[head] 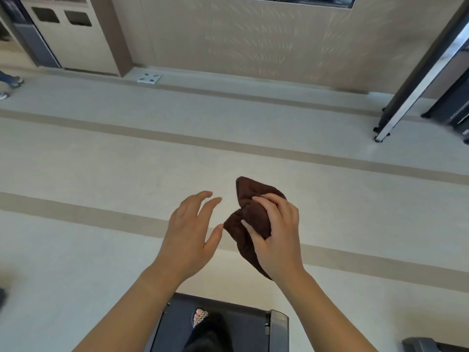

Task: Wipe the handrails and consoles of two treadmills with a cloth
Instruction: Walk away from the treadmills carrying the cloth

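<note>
The right hand (275,235) is gripping the bunched brown cloth (251,189), with the left hand (189,235) hovering open just beside it, apparently readying the cloth; no handrail or console is showing, so reaching one is likely next.

The cloth (247,193) is dark brown and fluffy, crumpled into a bunch. The right hand (278,240) grips it in the air, with one end hanging down. At the person's feet is the dark belt end of a treadmill (241,313).
</note>
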Motion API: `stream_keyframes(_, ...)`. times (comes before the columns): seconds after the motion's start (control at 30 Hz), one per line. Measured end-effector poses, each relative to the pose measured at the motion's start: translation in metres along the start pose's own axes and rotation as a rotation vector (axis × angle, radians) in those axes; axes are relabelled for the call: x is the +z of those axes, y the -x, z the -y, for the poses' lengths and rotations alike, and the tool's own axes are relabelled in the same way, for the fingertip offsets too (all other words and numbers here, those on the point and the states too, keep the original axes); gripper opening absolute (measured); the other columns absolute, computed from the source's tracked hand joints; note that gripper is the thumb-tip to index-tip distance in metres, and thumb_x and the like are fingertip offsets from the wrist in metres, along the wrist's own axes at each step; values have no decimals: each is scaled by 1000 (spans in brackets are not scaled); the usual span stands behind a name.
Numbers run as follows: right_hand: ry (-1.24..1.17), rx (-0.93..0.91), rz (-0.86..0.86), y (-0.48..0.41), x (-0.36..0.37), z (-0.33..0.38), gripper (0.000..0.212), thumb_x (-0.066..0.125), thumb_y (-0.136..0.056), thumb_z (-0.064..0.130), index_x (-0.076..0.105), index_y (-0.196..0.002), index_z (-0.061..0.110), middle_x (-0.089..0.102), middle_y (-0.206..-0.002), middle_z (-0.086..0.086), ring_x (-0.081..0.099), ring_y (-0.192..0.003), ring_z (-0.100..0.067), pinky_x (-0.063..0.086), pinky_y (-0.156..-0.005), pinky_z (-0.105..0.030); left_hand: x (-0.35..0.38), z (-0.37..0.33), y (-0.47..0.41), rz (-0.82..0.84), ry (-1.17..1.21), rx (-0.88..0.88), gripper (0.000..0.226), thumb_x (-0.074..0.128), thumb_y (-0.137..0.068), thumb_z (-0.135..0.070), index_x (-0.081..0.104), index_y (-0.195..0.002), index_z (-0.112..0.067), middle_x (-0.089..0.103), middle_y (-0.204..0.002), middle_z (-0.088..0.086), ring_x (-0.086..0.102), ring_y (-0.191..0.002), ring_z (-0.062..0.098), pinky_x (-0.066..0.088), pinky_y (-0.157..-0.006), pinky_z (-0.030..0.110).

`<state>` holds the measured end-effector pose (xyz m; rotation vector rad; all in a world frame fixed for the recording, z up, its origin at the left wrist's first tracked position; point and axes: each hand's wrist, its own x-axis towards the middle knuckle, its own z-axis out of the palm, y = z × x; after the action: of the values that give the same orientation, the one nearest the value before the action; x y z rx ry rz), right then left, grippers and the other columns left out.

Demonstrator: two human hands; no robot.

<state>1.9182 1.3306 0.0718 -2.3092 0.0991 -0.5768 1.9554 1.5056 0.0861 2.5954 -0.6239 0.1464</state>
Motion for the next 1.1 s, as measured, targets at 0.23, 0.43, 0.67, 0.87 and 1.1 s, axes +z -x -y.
stream_keyframes(0.23,-10,31,7,-88,58,-2,40,66,-82,34,57,-120,29,50,-127,12,34,-120,-11,34,-102,-33,-4,72,-83,15,-25,22,49,35,-88,-44,44,-131,-21,43,-138,3,38,-126,22,35,-99,41)
stream_keyframes(0.43,11,108,57,-140,111,-17,41,72,-82,29,58,-121,26,50,-128,8,34,-121,-12,35,-104,-35,0,119,-131,56,-44,-40,49,42,-87,-43,47,-131,-21,46,-138,5,43,-125,26,37,-99,44)
stream_keyframes(0.67,-28,115,132,-222,190,-47,41,72,-83,27,58,-122,25,50,-130,8,33,-122,-11,34,-106,-34,23,190,-205,71,-99,-77,52,31,-88,-46,49,-128,-20,47,-137,5,44,-124,27,38,-97,43)
stream_keyframes(0.87,-25,52,99,-330,288,-148,42,71,-83,30,56,-122,29,46,-127,16,32,-118,-4,24,-100,-15,128,266,-345,-4,-87,-78,52,28,-88,-48,50,-129,-24,45,-138,2,41,-126,25,37,-98,45)
stream_keyframes(1.1,12,80,113,-460,355,-232,45,72,-83,31,54,-124,28,48,-129,12,33,-120,-6,28,-102,-19,195,333,-501,73,-93,-70,54,27,-90,-50,47,-132,-24,45,-140,2,39,-129,25,36,-101,52)
